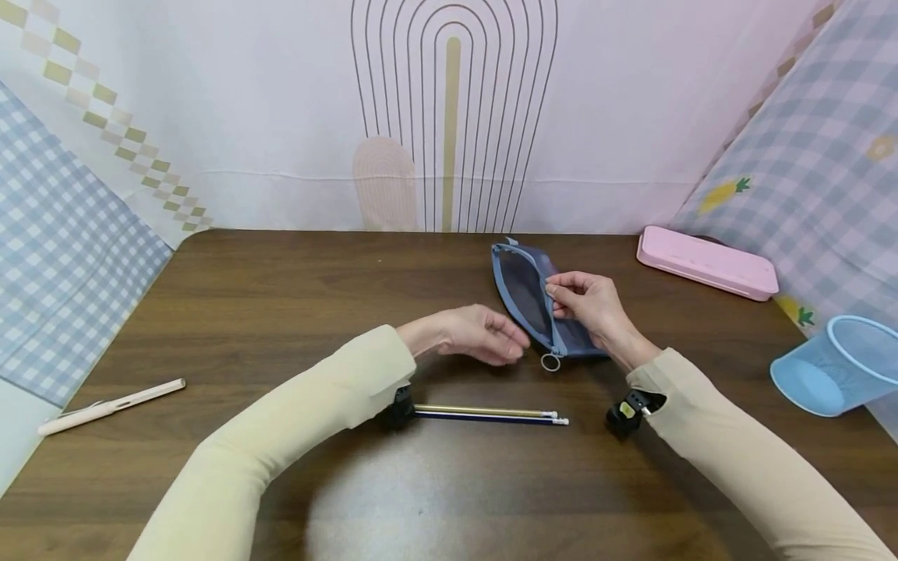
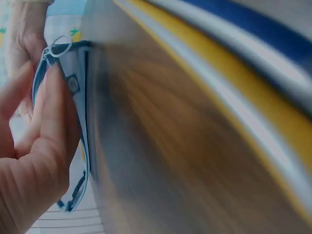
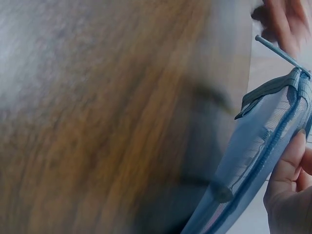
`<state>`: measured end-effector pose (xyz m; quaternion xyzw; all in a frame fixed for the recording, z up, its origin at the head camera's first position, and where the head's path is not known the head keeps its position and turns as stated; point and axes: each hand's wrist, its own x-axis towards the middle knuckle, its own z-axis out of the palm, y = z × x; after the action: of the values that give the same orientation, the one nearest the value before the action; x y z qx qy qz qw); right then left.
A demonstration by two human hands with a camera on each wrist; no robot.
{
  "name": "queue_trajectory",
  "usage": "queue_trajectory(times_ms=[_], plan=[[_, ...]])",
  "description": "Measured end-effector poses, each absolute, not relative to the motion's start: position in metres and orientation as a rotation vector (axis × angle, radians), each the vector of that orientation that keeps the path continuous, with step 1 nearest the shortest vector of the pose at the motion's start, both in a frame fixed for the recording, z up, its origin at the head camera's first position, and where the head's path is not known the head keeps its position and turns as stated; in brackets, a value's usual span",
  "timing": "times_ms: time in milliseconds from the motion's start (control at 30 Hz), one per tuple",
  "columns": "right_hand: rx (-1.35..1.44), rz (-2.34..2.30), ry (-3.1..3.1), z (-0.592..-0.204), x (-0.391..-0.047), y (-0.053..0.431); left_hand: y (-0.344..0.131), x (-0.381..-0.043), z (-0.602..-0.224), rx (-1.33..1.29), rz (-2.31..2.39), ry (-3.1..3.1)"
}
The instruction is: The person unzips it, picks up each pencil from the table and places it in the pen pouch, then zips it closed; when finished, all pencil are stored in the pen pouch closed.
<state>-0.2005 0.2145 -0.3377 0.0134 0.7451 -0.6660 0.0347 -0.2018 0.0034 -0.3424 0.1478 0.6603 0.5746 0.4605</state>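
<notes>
A blue zippered pencil pouch [image 1: 522, 300] of mesh-like fabric lies on the table with its mouth spread wide. My right hand [image 1: 592, 308] pinches the pouch's right-hand edge between thumb and fingers, also visible in the right wrist view. Just left of the pouch is my left hand [image 1: 484, 335], its fingers loosely extended toward the zipper end and holding nothing. A round pull ring [image 1: 550, 362] hangs at the pouch's near corner. In front of the left hand, a gold pencil [image 1: 484, 411] and a dark blue pencil [image 1: 491, 419] lie side by side, their left ends hidden behind the wrist camera.
A white pen [image 1: 112, 407] lies at the far left of the wooden table [image 1: 316, 273]. At the back right is a pink case [image 1: 707, 262]. A light blue mesh cup [image 1: 817, 370] stands by the right edge, before a checkered cloth [image 1: 835, 156].
</notes>
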Motion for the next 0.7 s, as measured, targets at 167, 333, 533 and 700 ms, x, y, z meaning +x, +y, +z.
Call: queue_trajectory(times_ms=[167,333,533,700], plan=[[0.038,-2.035,2.306,-0.337,-0.201,0.216,-0.018,-0.19,-0.346,0.56,1.113,1.685],[0.037,-2.008,2.317,-0.337,-0.201,0.215,-0.028,-0.182,-0.352,0.727,1.001,1.737],[0.046,-2.0,2.323,-0.337,-0.201,0.215,-0.032,-0.176,-0.352,0.825,0.952,1.805],[0.047,-2.0,2.32,-0.337,-0.2,0.216,-0.031,-0.173,-0.35,0.854,0.917,1.89]])
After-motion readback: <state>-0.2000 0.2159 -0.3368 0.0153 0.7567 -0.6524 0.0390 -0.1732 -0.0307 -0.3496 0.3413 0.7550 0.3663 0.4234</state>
